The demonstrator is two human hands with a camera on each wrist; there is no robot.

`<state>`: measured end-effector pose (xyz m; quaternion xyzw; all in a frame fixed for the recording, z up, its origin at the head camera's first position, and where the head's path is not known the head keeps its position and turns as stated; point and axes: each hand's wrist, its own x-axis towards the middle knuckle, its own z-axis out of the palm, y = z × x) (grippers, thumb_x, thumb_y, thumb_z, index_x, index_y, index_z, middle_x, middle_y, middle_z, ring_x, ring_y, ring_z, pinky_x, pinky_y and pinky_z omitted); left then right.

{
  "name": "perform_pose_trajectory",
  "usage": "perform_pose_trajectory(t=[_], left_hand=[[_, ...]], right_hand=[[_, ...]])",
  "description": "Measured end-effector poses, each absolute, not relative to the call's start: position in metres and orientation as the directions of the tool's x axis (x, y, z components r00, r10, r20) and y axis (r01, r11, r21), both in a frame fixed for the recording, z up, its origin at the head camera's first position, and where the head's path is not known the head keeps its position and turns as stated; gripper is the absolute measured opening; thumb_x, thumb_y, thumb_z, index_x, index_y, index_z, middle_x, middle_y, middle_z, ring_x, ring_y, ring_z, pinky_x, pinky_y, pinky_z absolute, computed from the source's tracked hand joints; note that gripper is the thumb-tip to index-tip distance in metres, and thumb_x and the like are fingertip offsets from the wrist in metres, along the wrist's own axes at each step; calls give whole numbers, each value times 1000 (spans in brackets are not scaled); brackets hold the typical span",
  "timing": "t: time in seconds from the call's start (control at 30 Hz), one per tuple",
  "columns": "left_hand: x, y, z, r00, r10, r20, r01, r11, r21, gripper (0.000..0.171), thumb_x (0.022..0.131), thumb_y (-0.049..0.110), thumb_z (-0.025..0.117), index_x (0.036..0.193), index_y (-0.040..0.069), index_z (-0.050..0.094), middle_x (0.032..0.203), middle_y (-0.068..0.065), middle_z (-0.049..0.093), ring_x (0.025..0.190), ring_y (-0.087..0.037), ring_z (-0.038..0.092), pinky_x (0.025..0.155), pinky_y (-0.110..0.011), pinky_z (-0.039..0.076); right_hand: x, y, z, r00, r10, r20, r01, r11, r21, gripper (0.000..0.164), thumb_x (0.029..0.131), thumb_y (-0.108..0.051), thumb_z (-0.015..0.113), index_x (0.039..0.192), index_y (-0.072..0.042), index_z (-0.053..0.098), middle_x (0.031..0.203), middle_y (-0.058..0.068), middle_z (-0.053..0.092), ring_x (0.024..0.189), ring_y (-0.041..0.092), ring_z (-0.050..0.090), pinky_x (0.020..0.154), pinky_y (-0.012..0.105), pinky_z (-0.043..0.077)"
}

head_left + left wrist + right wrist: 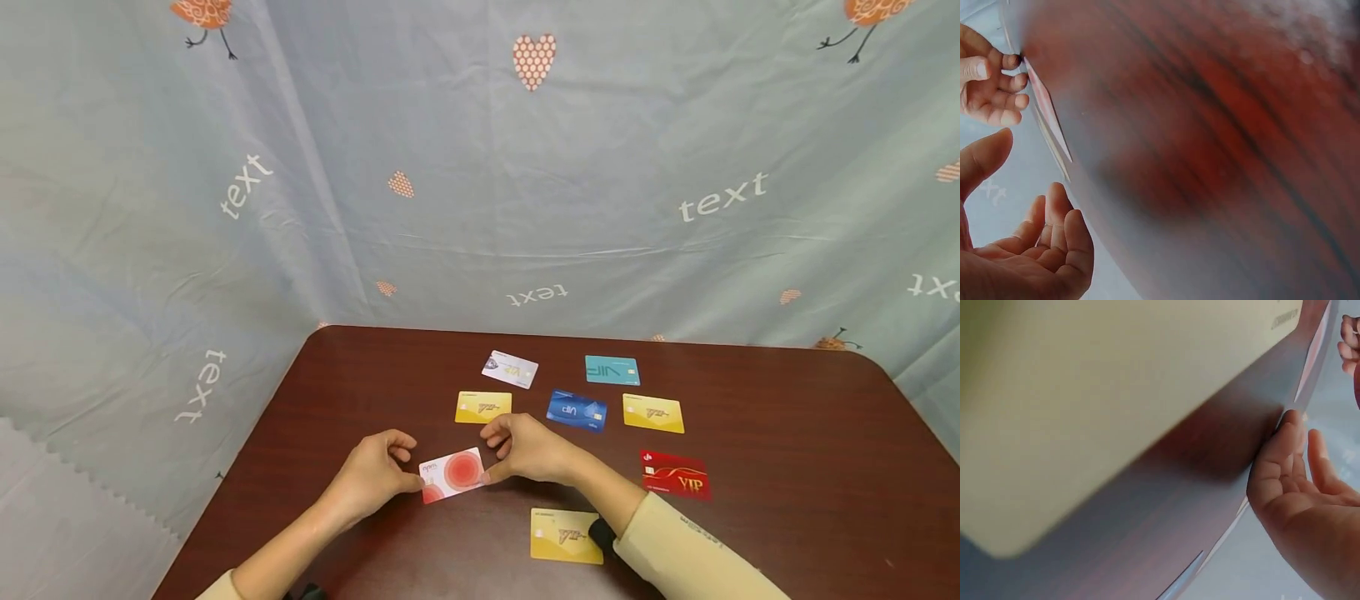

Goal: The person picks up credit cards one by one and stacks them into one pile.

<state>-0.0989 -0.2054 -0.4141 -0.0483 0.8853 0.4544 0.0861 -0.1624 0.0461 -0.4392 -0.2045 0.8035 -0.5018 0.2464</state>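
Observation:
A white card with red circles (460, 472) lies flat on the dark table between both hands. At its left edge is the thumb of my left hand (367, 479), whose other fingers are loosely bent above the wood. My right hand (536, 448) has its thumb at the card's right edge, fingers bent and apart from it. In the left wrist view the card (1047, 106) appears as a thin sliver, with the left hand (1029, 256) beside its near end. The right wrist view shows the right hand (1310, 494) with relaxed fingers; whether either thumb presses the card is unclear.
Beyond the hands lie a yellow card (483, 407), a silver card (510, 369), a blue card (576, 410), a teal card (612, 370) and another yellow card (652, 413). A red card (675, 475) is at right. One yellow card (564, 536) lies under the right wrist.

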Motion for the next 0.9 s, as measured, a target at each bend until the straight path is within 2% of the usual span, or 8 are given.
perform_pose_trajectory(t=[0.3,0.67,0.9], left_hand=[[-101,-203,-419,-976,-12,-219,-173,661,730,51,66,-2,93,111,-4,69,93,-10,60,81,-23,54,68,-33,48],[-103,-199,-419,-968,-2,-251,-188,669,720,47,65,-6,93,105,-3,69,89,-10,59,78,-22,53,65,-32,48],[-105,-197,-421,-966,14,-260,-181,680,711,48,61,-8,93,101,-3,67,87,-10,56,77,-22,52,64,-32,46]], right_hand=[[-169,40,-440,-797,-559,-229,-52,441,-896,50,73,-1,94,114,4,67,101,8,64,90,20,58,81,28,53],[-167,30,-443,-821,-529,-214,-171,585,-793,48,68,-13,100,106,-9,70,96,-1,62,90,15,56,86,31,49],[-164,28,-441,-825,-530,-198,-231,635,-737,51,66,-19,102,104,-11,69,95,-2,60,88,14,56,84,33,49]])
